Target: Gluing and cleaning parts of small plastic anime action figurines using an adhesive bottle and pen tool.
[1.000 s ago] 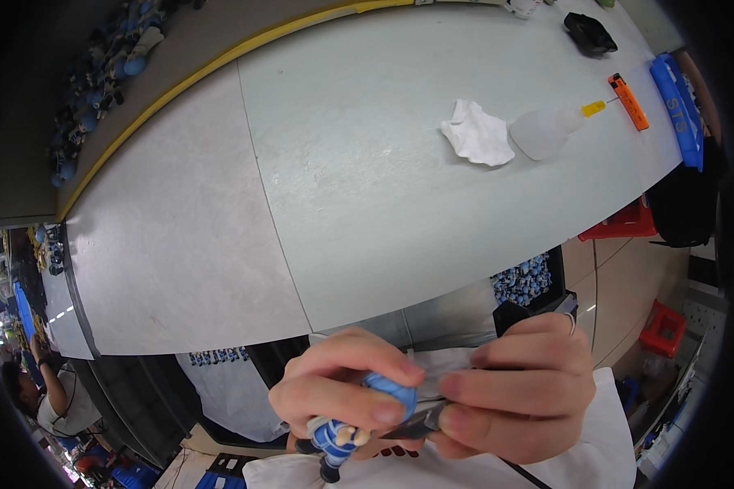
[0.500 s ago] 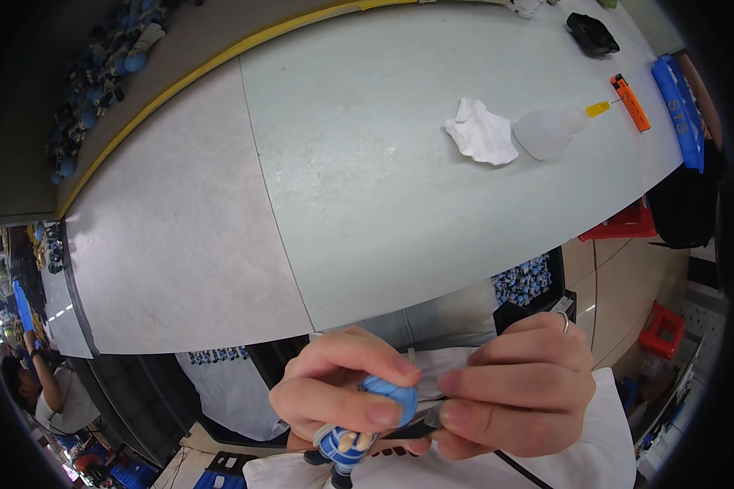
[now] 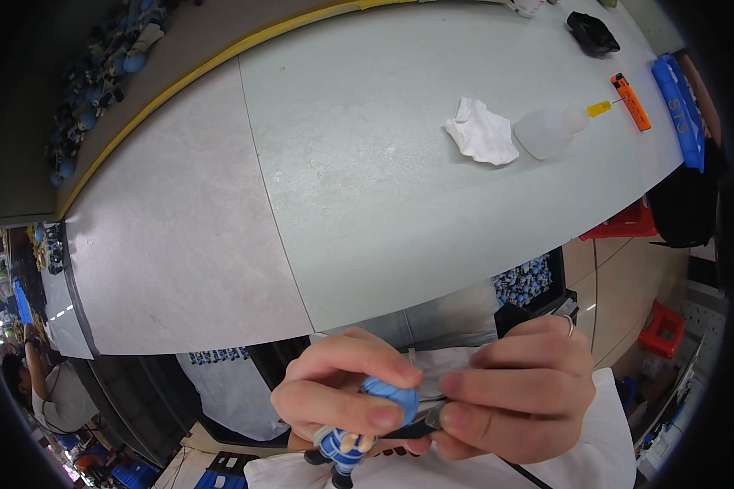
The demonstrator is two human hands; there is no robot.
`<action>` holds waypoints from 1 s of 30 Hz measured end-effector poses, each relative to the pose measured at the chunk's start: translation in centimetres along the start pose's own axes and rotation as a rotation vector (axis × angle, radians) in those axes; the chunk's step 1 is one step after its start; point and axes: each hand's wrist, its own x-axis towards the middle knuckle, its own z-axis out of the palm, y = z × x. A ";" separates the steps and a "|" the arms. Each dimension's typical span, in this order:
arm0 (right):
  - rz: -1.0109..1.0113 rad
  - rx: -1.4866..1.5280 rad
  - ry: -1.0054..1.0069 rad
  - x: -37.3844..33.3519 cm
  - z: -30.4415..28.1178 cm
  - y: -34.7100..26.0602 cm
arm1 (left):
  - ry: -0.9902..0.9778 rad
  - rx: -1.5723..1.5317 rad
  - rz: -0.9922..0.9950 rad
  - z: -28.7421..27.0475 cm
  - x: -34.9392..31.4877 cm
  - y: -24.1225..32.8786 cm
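Observation:
A small toy figurine (image 3: 347, 446) with a blue head and a blue-and-white body is pinched between the thumb and fingers of my left hand (image 3: 322, 383). It tilts, with its dark feet pointing down toward my lap. My right hand (image 3: 526, 391), with a ring on one finger, is closed just right of the figurine's head. Between its fingertips is a small grey piece (image 3: 433, 418), mostly hidden, whose kind I cannot make out. Both hands are held close together in front of the table's near edge.
On the table (image 3: 367, 212) lie a crumpled white cloth (image 3: 481, 132), a clear squeeze bottle (image 3: 548, 134) with a yellow needle tip, an orange lighter-like item (image 3: 630, 103) and a black object (image 3: 593, 35). Bins of blue figurines (image 3: 523, 281) stand below. Another person (image 3: 53, 387) works at far left.
My right hand has shifted very slightly; my left hand keeps its hold on the figurine. At far left, the other person's head and arm have moved a little.

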 end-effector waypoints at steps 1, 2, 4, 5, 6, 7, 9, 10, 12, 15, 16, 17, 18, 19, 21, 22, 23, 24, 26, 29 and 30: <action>0.002 -0.004 -0.005 0.0 0.0 0.0 | -0.002 0.000 -0.005 0.0 0.0 0.0; 0.005 -0.007 -0.010 0.0 -0.1 0.0 | -0.004 0.000 -0.011 0.0 0.1 0.0; -0.003 0.034 -0.004 -0.2 -0.2 0.4 | -0.002 -0.020 -0.023 -0.1 0.1 -0.2; -0.011 0.075 0.000 -0.3 -0.3 0.7 | 0.002 -0.040 -0.034 -0.1 0.1 -0.2; -0.011 0.075 0.001 -0.5 -0.6 1.0 | 0.002 -0.040 -0.035 0.3 0.0 -0.1; 0.020 0.138 -0.014 -0.5 -0.8 1.2 | 0.128 -0.085 -0.072 1.1 -0.3 0.2; 0.044 0.210 -0.033 -0.7 -0.7 1.3 | 0.261 -0.125 -0.102 1.6 -0.7 0.6; 0.079 0.251 0.015 -1.1 -0.7 1.3 | 0.247 -0.085 -0.086 1.6 -0.6 0.4; 0.112 0.292 0.064 -1.2 -0.7 1.3 | 0.232 -0.045 -0.069 1.6 -0.6 0.6; 0.106 0.260 0.026 -1.1 -0.5 1.4 | 0.142 0.111 -0.190 1.1 -0.2 1.1; 0.101 0.252 0.038 -0.9 -0.4 1.3 | 0.030 0.187 -0.138 0.7 0.1 0.9; 0.096 0.243 0.051 -0.8 -0.3 1.2 | -0.082 0.261 -0.086 0.5 0.2 0.6; 0.097 0.241 0.052 -0.8 -0.2 1.2 | -0.084 0.260 -0.085 0.4 0.0 0.4; 0.086 0.234 0.081 -0.8 -0.1 1.3 | -0.079 0.180 -0.091 0.4 -0.2 0.2; 0.074 0.227 0.111 -0.7 -0.1 1.3 | -0.071 0.017 -0.102 0.6 -0.5 -0.1; 0.068 0.222 0.101 -0.7 -0.1 1.3 | -0.070 0.017 -0.104 0.8 -0.6 0.0; 0.062 0.218 0.091 -0.8 -0.2 1.2 | -0.025 0.011 -0.118 1.0 -0.8 0.1; 0.064 0.219 0.090 -0.9 0.0 1.1 | 0.019 0.004 -0.133 1.1 -0.9 0.2; 0.080 0.221 0.134 -0.7 0.0 1.2 | -0.027 -0.027 -0.160 0.8 -0.5 0.1; 0.098 0.269 0.136 -1.0 0.0 1.1 | -0.046 -0.041 -0.173 1.3 -0.7 0.1; 0.099 0.269 0.133 -1.0 0.1 1.2 | 0.038 -0.088 -0.200 1.6 -0.9 0.1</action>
